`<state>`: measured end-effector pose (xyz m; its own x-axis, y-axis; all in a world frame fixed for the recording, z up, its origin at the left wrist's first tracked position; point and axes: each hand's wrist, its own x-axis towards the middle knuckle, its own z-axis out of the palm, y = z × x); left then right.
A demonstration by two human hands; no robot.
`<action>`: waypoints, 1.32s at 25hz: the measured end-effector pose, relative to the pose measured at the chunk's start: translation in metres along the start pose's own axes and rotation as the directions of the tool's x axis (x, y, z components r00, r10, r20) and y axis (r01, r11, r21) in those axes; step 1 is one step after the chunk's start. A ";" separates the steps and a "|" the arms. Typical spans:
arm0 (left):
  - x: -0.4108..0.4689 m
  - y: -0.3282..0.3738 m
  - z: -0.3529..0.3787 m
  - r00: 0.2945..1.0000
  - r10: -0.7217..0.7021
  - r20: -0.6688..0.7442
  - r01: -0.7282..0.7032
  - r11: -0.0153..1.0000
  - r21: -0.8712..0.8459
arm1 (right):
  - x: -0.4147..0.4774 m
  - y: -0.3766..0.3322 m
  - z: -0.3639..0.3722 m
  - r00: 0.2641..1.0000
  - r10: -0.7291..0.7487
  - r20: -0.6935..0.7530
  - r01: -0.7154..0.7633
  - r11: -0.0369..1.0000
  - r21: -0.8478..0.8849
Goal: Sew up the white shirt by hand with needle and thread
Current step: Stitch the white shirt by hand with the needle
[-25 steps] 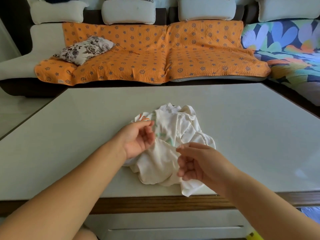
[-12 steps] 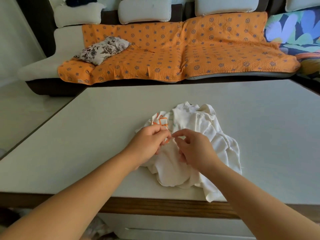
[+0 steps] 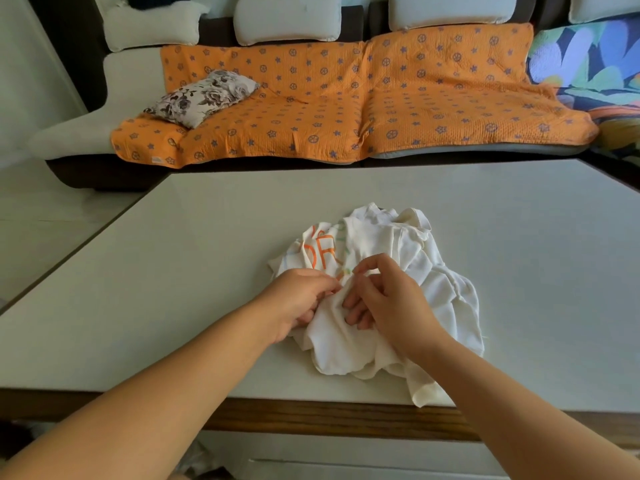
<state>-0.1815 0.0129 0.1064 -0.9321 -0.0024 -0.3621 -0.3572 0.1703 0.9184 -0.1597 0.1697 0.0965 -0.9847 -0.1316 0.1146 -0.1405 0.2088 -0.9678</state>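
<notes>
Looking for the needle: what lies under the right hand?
Only the crumpled white shirt shows under the right hand, on the table. Its fingers curl into the cloth; whatever they pinch is covered, no needle visible.

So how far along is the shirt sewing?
Done: no stitches visible; the shirt lies bunched on the table. In hand: left hand and right hand pinch a fold by its orange print. Left: seemingly all the sewing; needle and thread can't be made out.

Crumpled white shirt (image 3: pixel 408 265) near table edge
</notes>
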 end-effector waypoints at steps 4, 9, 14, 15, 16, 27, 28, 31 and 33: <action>-0.004 0.002 0.005 0.999 0.002 -0.032 0.000 0.999 0.038 | 0.003 -0.008 -0.001 0.976 0.187 -0.108 -0.150 0.946 0.288; -0.001 0.007 -0.002 0.992 -0.115 -0.044 0.099 0.959 -0.265 | 0.010 -0.007 -0.021 0.928 0.372 -0.034 -0.276 0.744 0.609; 0.001 0.009 0.000 0.993 -0.078 0.086 0.106 0.909 -0.403 | 0.007 0.004 -0.024 0.906 0.394 0.156 -0.337 0.444 0.830; 0.000 0.009 0.001 0.994 -0.041 0.106 0.075 0.935 -0.346 | 0.007 0.006 -0.024 0.902 0.399 0.163 -0.338 0.418 0.843; -0.001 0.008 0.002 0.994 0.006 0.112 0.024 0.965 -0.263 | 0.007 0.007 -0.023 0.899 0.405 0.165 -0.337 0.400 0.852; 0.001 0.004 0.007 0.983 0.170 0.075 -0.173 0.984 0.037 | 0.007 -0.001 -0.021 0.923 0.363 0.125 -0.332 0.591 0.736; 0.001 0.005 0.008 0.981 0.178 0.081 -0.181 0.983 0.033 | 0.006 -0.002 -0.021 0.929 0.345 0.132 -0.330 0.615 0.716; 0.004 0.004 0.010 0.978 0.196 0.077 -0.196 0.981 0.001 | 0.005 -0.002 -0.019 0.939 0.314 0.142 -0.323 0.654 0.684; 0.006 0.002 0.010 0.980 0.188 0.070 -0.187 0.982 -0.014 | 0.004 -0.003 -0.019 0.938 0.317 0.138 -0.321 0.651 0.688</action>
<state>-0.1876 0.0229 0.1047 -0.9761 0.0990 -0.1936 -0.1772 0.1535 0.9721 -0.1651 0.1872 0.1042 -0.9542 -0.1905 -0.2305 0.2958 -0.4887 -0.8208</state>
